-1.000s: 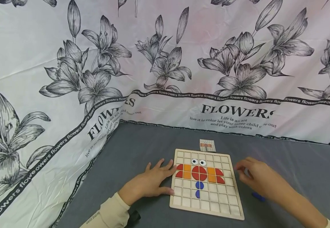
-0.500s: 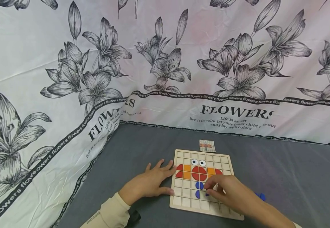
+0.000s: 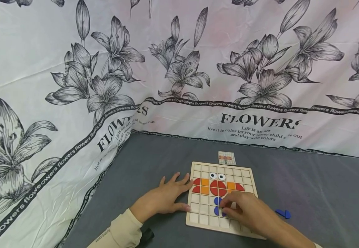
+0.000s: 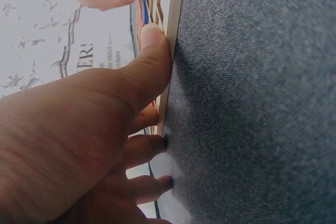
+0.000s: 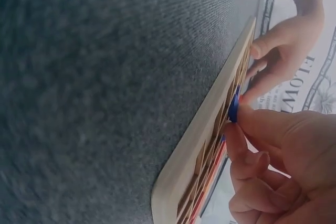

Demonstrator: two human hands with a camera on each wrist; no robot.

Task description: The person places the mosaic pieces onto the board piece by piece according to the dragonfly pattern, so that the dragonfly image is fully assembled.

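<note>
A wooden grid board (image 3: pixel 195 225) lies on the grey cloth, bearing red rounded pieces (image 3: pixel 218 188), orange pieces (image 3: pixel 205 186), two eye discs (image 3: pixel 217 176) and a short column of blue rounded pieces (image 3: pixel 217 201). My left hand (image 3: pixel 163 198) rests at the board's left edge, fingers spread, thumb over the rim. My right hand (image 3: pixel 244 208) is over the lower middle of the board. Its thumb and finger pinch a small blue puzzle piece (image 5: pixel 233 109) right at the grid, beside the blue column. That hand covers the board's lower right cells.
Loose blue pieces (image 3: pixel 284 214) lie on the cloth right of the board. A small pattern card (image 3: pixel 227 158) lies behind the board's far edge. A flower-printed curtain (image 3: pixel 179 120) borders the table at the back and left.
My right hand has come in from right of the board to its lower middle with the blue puzzle piece, then stayed there. The left hand has kept its place.
</note>
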